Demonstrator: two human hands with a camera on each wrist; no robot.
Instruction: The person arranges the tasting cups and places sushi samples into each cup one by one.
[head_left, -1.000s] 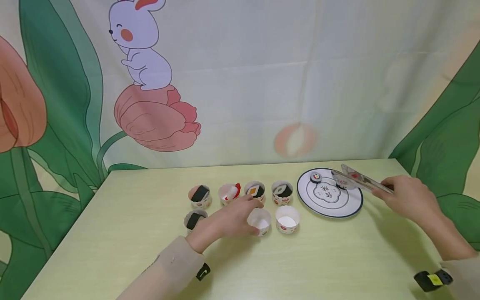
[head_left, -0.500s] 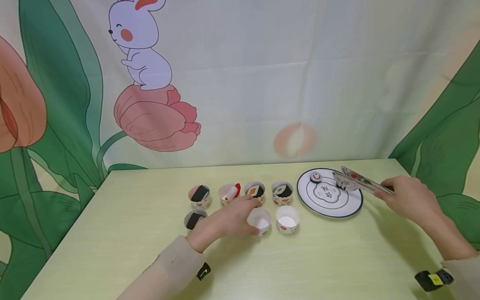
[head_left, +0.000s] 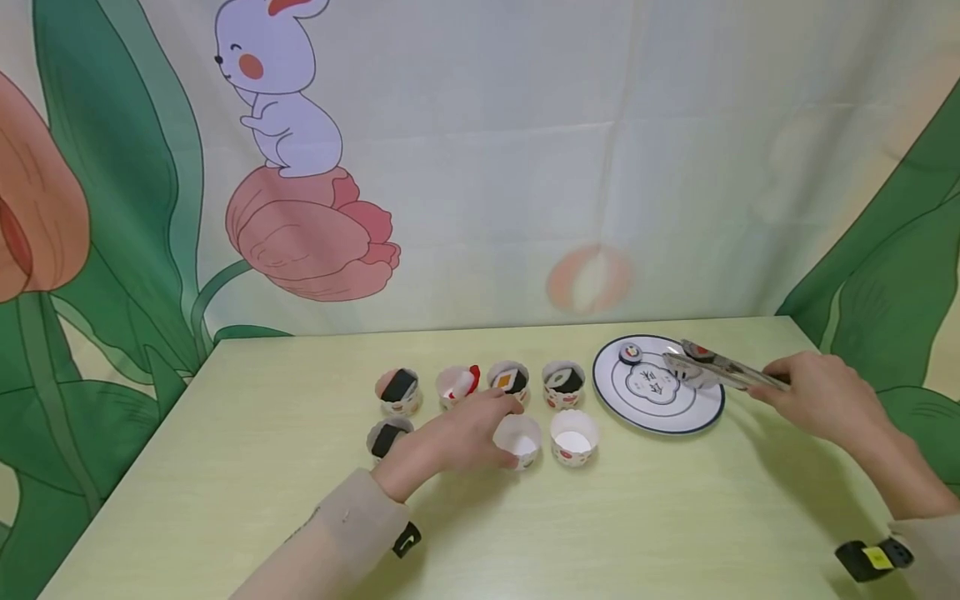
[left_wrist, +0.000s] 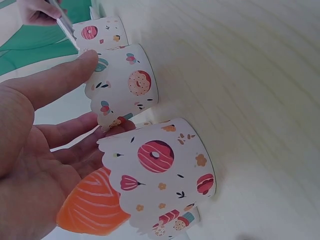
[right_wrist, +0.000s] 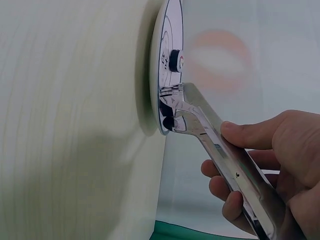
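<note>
In the head view my left hand (head_left: 467,433) holds an empty white paper baking cup (head_left: 519,442) on the table. The left wrist view shows the thumb at the rim of this cup (left_wrist: 125,82) with its doughnut print, and the fingers behind it. My right hand (head_left: 825,396) grips metal tongs (head_left: 738,371), whose ends are over the right part of a white plate (head_left: 633,408). Dark small pieces (right_wrist: 168,123) show at the tong ends in the right wrist view, partly hidden. A small round sushi roll (head_left: 631,353) lies on the plate's far side.
Another empty paper cup (head_left: 575,440) stands right of the held one. Behind is a row of cups with toy sushi (head_left: 563,381). A filled cup (head_left: 388,437) is left, partly behind my left forearm. A printed curtain (head_left: 480,167) hangs behind the table.
The two arms of the tongs have come closer together over the plate, and the dark piece there is now more hidden. My left hand stays at the same cup.
</note>
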